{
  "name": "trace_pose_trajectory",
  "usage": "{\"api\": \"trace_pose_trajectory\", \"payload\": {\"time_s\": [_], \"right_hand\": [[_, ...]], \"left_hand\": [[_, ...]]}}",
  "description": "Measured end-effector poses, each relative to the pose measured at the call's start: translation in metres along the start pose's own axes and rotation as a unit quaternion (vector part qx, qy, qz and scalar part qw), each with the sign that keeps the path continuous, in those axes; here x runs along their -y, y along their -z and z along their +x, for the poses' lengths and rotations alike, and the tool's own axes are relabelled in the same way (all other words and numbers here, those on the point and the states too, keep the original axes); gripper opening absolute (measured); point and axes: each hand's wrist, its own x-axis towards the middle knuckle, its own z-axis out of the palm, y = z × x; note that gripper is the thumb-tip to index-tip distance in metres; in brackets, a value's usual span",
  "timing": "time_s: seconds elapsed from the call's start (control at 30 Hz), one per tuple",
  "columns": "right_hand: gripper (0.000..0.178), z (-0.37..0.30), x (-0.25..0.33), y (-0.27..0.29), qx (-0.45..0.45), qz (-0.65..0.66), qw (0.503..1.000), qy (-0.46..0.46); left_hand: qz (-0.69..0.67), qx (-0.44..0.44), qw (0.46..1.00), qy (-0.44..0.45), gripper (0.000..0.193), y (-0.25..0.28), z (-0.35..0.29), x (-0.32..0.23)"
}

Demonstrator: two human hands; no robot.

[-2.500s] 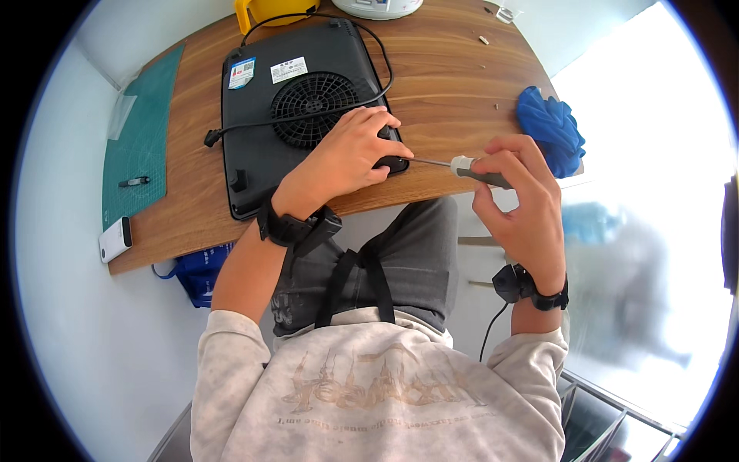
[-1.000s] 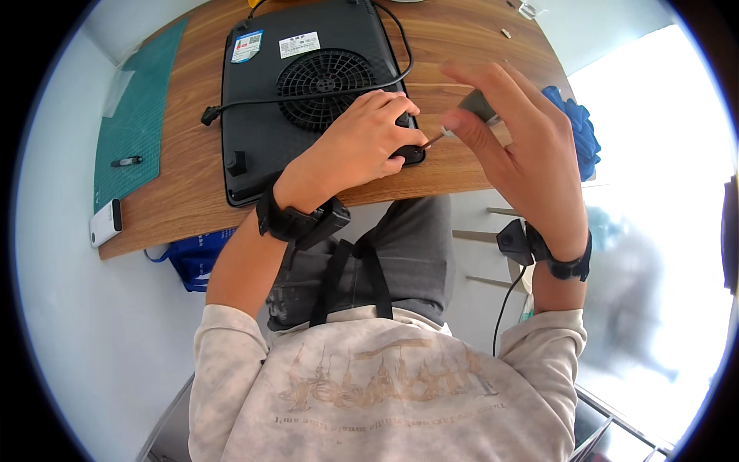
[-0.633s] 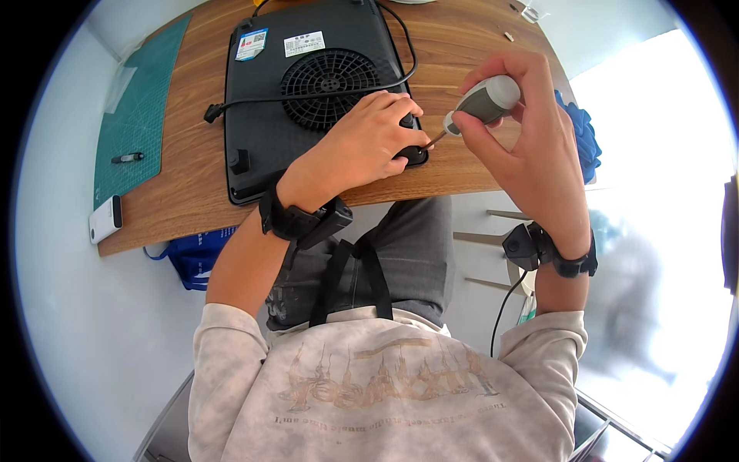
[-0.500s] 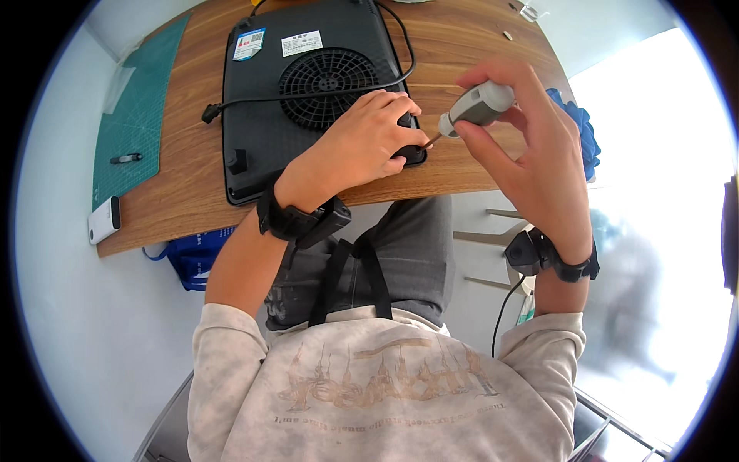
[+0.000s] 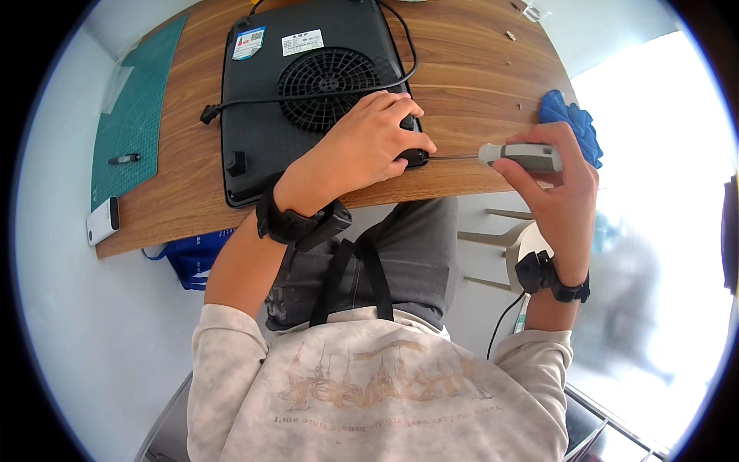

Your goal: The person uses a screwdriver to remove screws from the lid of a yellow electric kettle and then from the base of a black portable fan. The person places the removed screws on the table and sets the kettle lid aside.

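Note:
A black induction cooker (image 5: 258,127) lies upside down on the wooden table, its round fan grille (image 5: 329,79) facing up. My left hand (image 5: 368,138) grips its near right corner, fingers bent over the edge and foot. In my right hand (image 5: 560,181) is a screwdriver (image 5: 531,157) with a grey and white handle, held between thumb and fingers. Its thin shaft lies almost level, pointing left, with the tip end by my left index finger at the corner. Whether the tip touches a screw is hidden.
The cooker's black power cord (image 5: 308,98) crosses its underside, plug (image 5: 209,113) at the left. A green cutting mat (image 5: 142,92) bears a small black object (image 5: 125,159). A white power bank (image 5: 103,221) stands at the left table edge. Blue cloth (image 5: 571,123) sits at the right.
My right hand has moved right and slightly down, drawing the screwdriver away from the corner and tipping it from steep to nearly level. My left hand stays at the corner.

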Motion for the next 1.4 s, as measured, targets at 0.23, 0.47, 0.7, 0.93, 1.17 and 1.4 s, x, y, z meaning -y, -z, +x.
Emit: {"api": "trace_pose_trajectory", "payload": {"time_s": [0.23, 0.47, 0.7, 0.93, 1.17, 1.4], "right_hand": [[0.025, -0.003, -0.029, 0.019, 0.125, -0.07, 0.988, -0.063], [0.021, 0.0, -0.035, 0.022, 0.109, -0.035, 0.987, -0.114], [0.022, 0.002, -0.042, 0.024, 0.116, -0.021, 0.979, -0.169], [0.022, 0.002, -0.039, 0.025, 0.105, -0.022, 0.977, -0.184], [0.022, -0.004, -0.054, 0.023, 0.108, 0.008, 0.981, -0.161], [0.023, -0.002, -0.047, 0.019, 0.102, -0.028, 0.988, -0.114]], "left_hand": [[-0.006, 0.009, 1.0, 0.018, 0.061, 0.002, 0.003, -0.002], [-0.013, -0.013, 1.0, 0.019, 0.068, 0.001, 0.0, 0.0], [-0.014, -0.018, 1.0, 0.018, 0.068, -0.001, 0.0, 0.0], [-0.007, -0.011, 1.0, 0.021, 0.067, -0.001, 0.0, 0.001], [-0.009, -0.011, 1.0, 0.019, 0.064, -0.002, 0.001, 0.001], [-0.006, 0.002, 1.0, 0.022, 0.055, -0.002, 0.002, 0.001]]}}
